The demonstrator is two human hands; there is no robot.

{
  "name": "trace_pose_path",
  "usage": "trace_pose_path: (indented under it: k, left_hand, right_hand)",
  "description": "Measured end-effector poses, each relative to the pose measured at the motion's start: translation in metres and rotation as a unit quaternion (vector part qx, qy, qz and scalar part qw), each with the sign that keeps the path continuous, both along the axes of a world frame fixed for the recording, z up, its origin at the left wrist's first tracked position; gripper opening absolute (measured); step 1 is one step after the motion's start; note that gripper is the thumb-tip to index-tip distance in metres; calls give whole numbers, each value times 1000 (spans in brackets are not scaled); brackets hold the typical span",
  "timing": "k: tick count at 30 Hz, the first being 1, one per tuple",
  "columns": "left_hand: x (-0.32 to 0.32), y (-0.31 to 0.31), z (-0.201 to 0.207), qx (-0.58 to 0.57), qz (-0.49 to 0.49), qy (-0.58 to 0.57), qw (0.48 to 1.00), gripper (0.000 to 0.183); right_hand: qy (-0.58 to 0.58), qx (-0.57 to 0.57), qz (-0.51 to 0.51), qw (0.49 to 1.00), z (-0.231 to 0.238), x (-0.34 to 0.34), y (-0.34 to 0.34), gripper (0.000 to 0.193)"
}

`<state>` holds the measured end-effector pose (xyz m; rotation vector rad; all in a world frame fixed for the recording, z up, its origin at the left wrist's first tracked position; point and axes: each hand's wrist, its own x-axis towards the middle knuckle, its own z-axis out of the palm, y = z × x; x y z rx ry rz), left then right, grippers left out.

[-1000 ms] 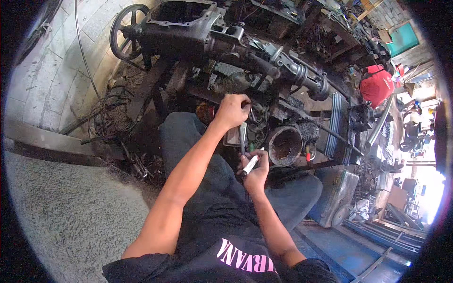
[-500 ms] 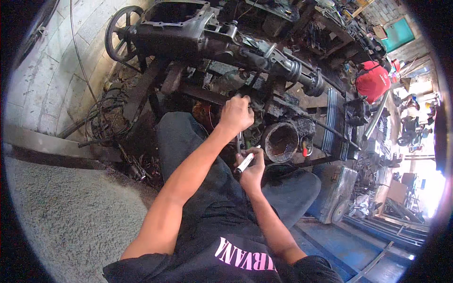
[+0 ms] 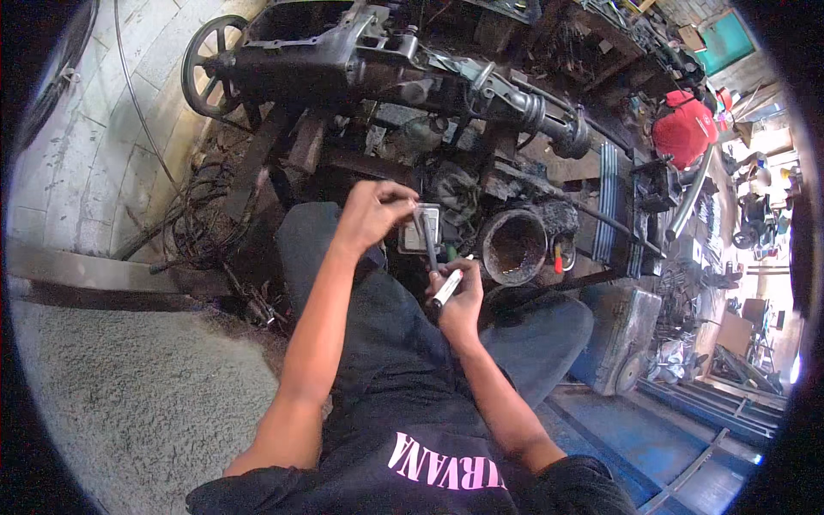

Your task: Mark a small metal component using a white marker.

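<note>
The right-hand grip [image 3: 463, 294] holds a white marker [image 3: 448, 288] and dark rod [image 3: 430, 246]; the left-hand grip [image 3: 374, 215] is at the rod's far end, near a rectangular case [image 3: 410, 237].

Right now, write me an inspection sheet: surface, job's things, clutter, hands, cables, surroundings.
Surface: rough grey floor at left.
Job's things: white pen-like tool; slim dark rod.
Clutter: grimy metal parts below the dark machine; round bowl-like part beside them.
Hands: right hand grips the tool, the rod's lower end at its fingers; left hand near the upper end, contact unclear.
Cables: dark coils near the wall.
Surroundings: pale block wall left; blue panel lower right.
</note>
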<state>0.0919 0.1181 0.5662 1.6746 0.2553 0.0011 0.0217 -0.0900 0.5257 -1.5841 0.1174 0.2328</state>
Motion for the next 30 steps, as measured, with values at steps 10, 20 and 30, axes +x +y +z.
trace_pose_path:
  k: [10, 20, 30]
  left_hand:
    - [-13, -19, -24, 157, 38, -65, 985, 17]
    - [-17, -29, -27, 192, 57, -138, 970, 18]
    - [-9, -14, -28, 279, -2, -163, 946, 19]
  right_hand:
    - [-43, -34, -10, 998, -9, 0, 0, 25]
    - [-73, -93, 48, 992, -3, 0, -1, 21]
    - [-68, -63, 49, 994, -7, 1, -2, 20]
